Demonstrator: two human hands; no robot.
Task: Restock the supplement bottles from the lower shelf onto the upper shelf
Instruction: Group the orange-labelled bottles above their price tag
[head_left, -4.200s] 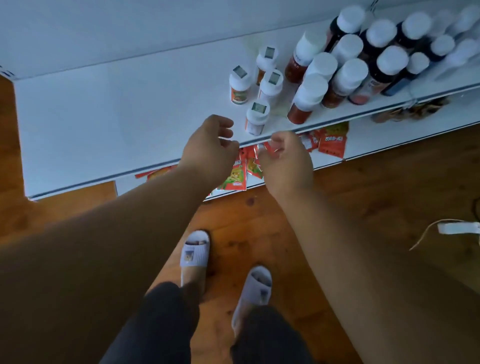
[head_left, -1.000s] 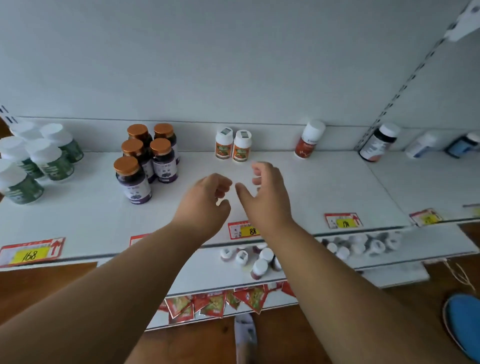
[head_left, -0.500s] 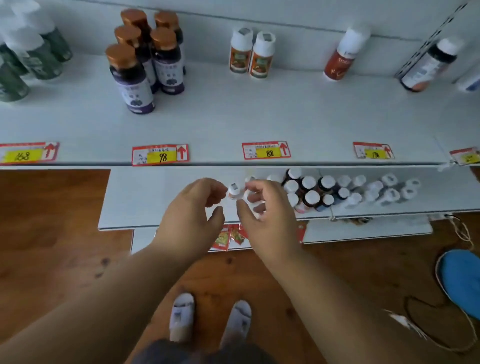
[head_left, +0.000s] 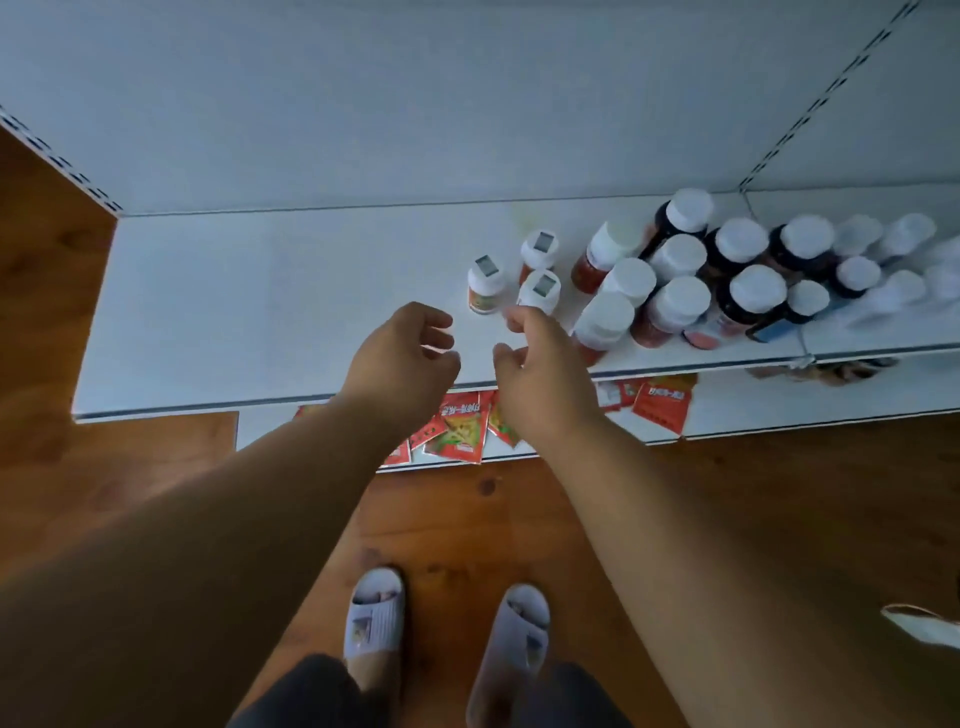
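Observation:
Three small white-capped supplement bottles (head_left: 486, 285) stand on the white lower shelf (head_left: 260, 312), just beyond my hands. To their right is a cluster of larger white-capped bottles (head_left: 675, 291), some red, some dark. My left hand (head_left: 402, 358) hovers over the shelf's front part with loosely curled fingers and holds nothing. My right hand (head_left: 540, 364) reaches toward the nearest small bottle (head_left: 540, 291), its fingertips close to it, with nothing in its grip. The upper shelf is out of view.
Red snack packets (head_left: 460, 428) lie on the bottom shelf under the lower shelf's front edge. The wooden floor (head_left: 779, 493) spreads below, with my two slippered feet (head_left: 374, 623). A perforated upright (head_left: 831, 88) divides the shelf bays at the right.
The view has dropped from the upper shelf to the lower one. Both hands have come down, empty, to just in front of the small bottles.

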